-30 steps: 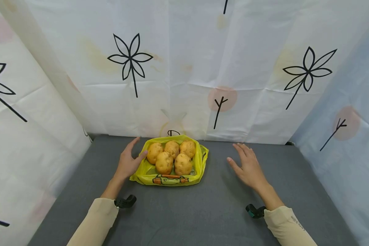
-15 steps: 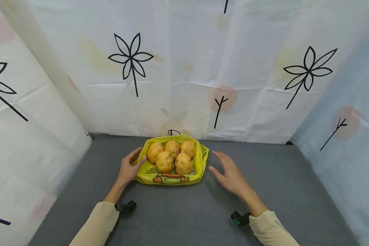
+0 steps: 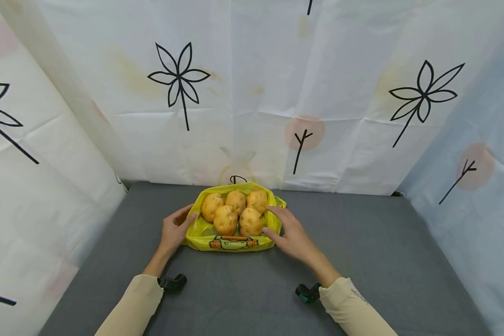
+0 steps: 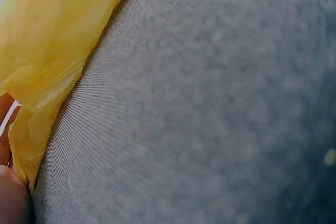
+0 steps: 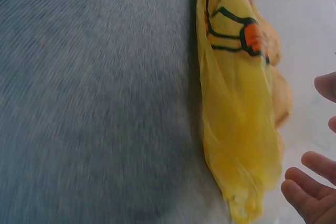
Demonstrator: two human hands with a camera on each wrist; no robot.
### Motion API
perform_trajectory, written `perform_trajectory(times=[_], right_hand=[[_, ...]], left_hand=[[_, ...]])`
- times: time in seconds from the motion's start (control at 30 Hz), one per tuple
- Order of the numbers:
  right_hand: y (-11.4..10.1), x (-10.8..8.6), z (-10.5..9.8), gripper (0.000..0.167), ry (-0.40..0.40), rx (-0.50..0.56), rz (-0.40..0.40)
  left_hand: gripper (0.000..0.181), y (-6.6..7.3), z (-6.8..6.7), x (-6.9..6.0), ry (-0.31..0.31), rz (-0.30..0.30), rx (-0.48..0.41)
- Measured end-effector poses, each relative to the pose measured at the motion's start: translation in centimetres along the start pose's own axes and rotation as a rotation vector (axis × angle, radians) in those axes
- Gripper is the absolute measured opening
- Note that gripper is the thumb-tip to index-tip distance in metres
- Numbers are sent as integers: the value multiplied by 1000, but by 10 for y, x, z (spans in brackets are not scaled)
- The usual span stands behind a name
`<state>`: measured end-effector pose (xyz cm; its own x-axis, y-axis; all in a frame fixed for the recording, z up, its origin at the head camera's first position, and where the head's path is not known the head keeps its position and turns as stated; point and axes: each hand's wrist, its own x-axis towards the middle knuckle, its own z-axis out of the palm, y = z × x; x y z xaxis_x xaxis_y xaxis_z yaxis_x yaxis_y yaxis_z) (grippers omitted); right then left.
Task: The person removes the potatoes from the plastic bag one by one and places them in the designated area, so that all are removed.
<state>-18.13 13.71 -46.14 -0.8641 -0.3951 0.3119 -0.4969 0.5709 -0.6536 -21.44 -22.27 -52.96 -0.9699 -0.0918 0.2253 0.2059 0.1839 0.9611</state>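
Several potatoes [image 3: 225, 220] sit in a yellow plastic bag [image 3: 235, 244] whose mouth is spread wide; orange-and-green print shows on its front. My left hand [image 3: 174, 228] is at the bag's left side, thumb by the rim and fingers at the outer side. In the left wrist view, the plastic [image 4: 58, 40] partly covers those fingers. Over the right rim is my right hand [image 3: 291, 235], its fingers spread and its fingertips near the rightmost potatoes. The right wrist view has these fingers [image 5: 315, 198] apart from the bag's side [image 5: 236, 114], holding nothing.
The bag stands on a dark grey table [image 3: 243, 298], near its back edge. White cloth [image 3: 252, 93] with plant drawings hangs behind, with more at both sides. Black wrist bands [image 3: 172, 283] are worn on both wrists.
My right hand has moved left from the bare table to over the bag's right rim. My left hand has come down slightly against the bag's left side. The potatoes have stayed in place.
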Motion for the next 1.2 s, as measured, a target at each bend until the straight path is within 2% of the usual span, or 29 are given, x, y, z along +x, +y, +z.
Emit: perform_trajectory(times=[0.17,0.53,0.67,0.9,1.2], right_hand=[[-5,11,16,59,16,22,7],[-15,22,31,59,74,-41,10],[-15,23,34,61,52,-20,28],[-12,25,41,63,-21,68,121],[-3,25,50,65,-18,133,142]], left_hand=[[41,-1,0,-1,-12,9,-3],[42,-2,0,-2,-27,21,30],[42,0,-1,-2,-28,11,36],[41,0,-1,-1,-21,2,34],[41,-1,0,-1,-10,3,49]])
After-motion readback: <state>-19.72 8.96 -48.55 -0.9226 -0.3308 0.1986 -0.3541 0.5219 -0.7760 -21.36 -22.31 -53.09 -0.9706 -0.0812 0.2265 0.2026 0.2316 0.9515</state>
